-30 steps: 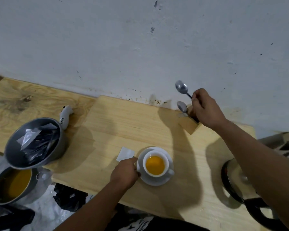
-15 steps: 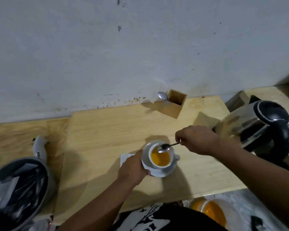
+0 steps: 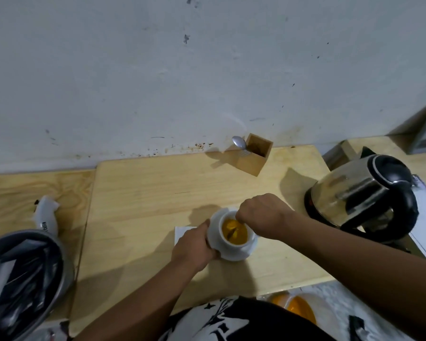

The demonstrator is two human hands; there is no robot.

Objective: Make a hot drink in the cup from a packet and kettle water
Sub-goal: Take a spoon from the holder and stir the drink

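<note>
A white cup [image 3: 241, 244] full of orange drink stands on a white saucer [image 3: 236, 255] near the front of the wooden board [image 3: 143, 198]. My left hand [image 3: 194, 247] grips the saucer's left rim. My right hand [image 3: 261, 215] hovers over the cup, closed on a spoon [image 3: 232, 233] whose bowl dips into the drink; the handle is mostly hidden by the fingers. A white packet [image 3: 181, 233] lies flat just left of the saucer, partly under my left hand. The steel kettle [image 3: 362, 195] with a black handle sits to the right.
A wooden holder [image 3: 256, 156] with another spoon [image 3: 239, 142] stands by the wall. A grey bowl [image 3: 22, 279] of packets sits at the left edge, a white tool [image 3: 46, 215] behind it. An orange-filled container [image 3: 298, 308] lies below the board's front edge.
My right hand took a spoon from the holder, carried it to the cup and now has its bowl sunk in the drink. The view swung right, showing the kettle.
</note>
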